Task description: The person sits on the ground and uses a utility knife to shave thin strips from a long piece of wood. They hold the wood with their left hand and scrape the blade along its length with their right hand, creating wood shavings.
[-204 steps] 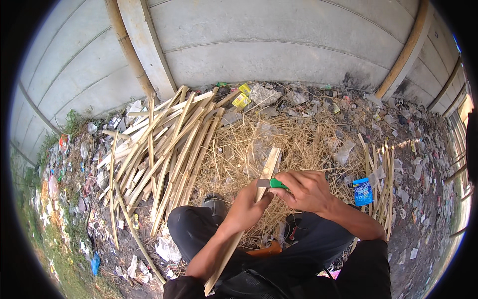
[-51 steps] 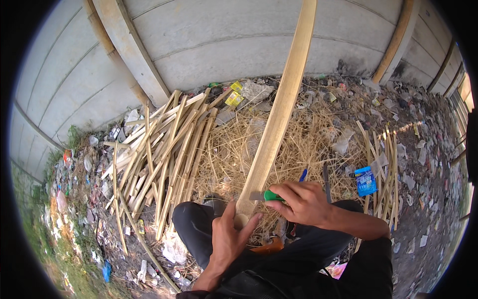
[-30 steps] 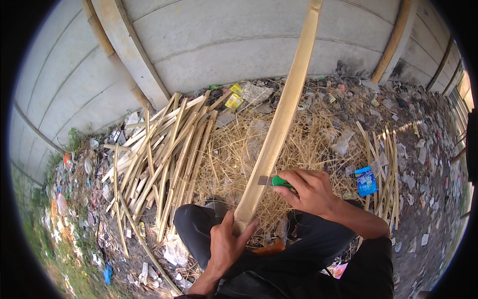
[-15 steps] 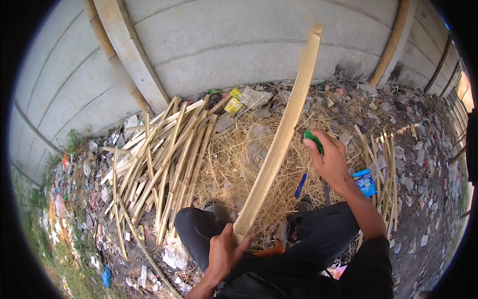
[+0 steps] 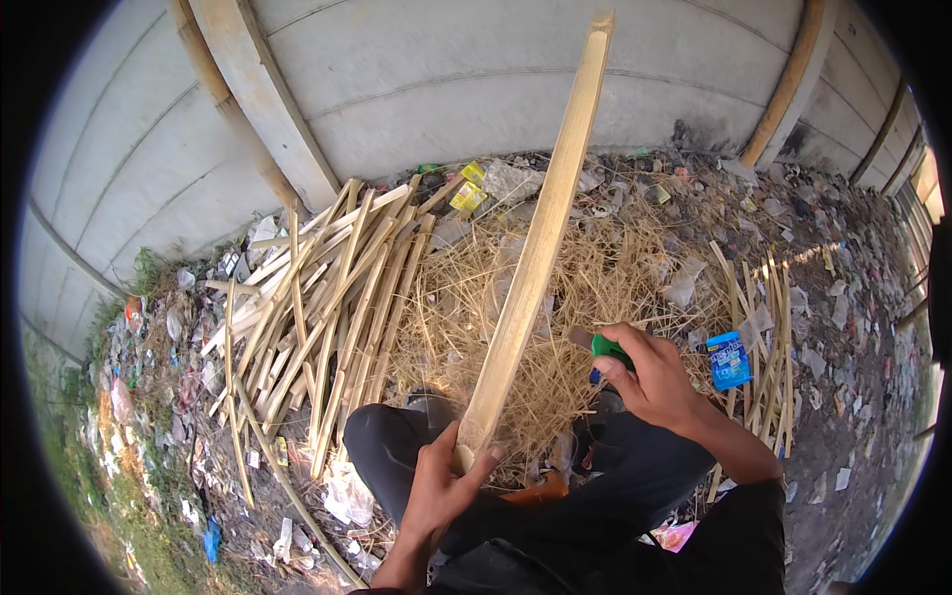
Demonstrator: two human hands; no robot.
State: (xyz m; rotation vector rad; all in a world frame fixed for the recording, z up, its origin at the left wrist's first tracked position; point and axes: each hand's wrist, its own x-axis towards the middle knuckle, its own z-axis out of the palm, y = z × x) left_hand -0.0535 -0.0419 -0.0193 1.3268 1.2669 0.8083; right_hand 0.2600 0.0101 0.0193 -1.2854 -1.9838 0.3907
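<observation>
Between my knees and the concrete wall (image 5: 446, 99) I see little free room: my left hand (image 5: 441, 491) is wrapped round the lower end of a long bamboo slat (image 5: 535, 258) that rises steeply, its top edge reaching up against the wall. My right hand (image 5: 650, 382) is closed on a green-handled knife (image 5: 600, 347), just right of the slat and apart from it. A heap of pale shavings (image 5: 595, 297) fills the ground ahead; a pile of split bamboo strips (image 5: 327, 297) crowds the left, a thinner bundle (image 5: 764, 327) and a blue packet (image 5: 729, 359) the right. Litter covers the bare dirt (image 5: 853, 327) farther right
</observation>
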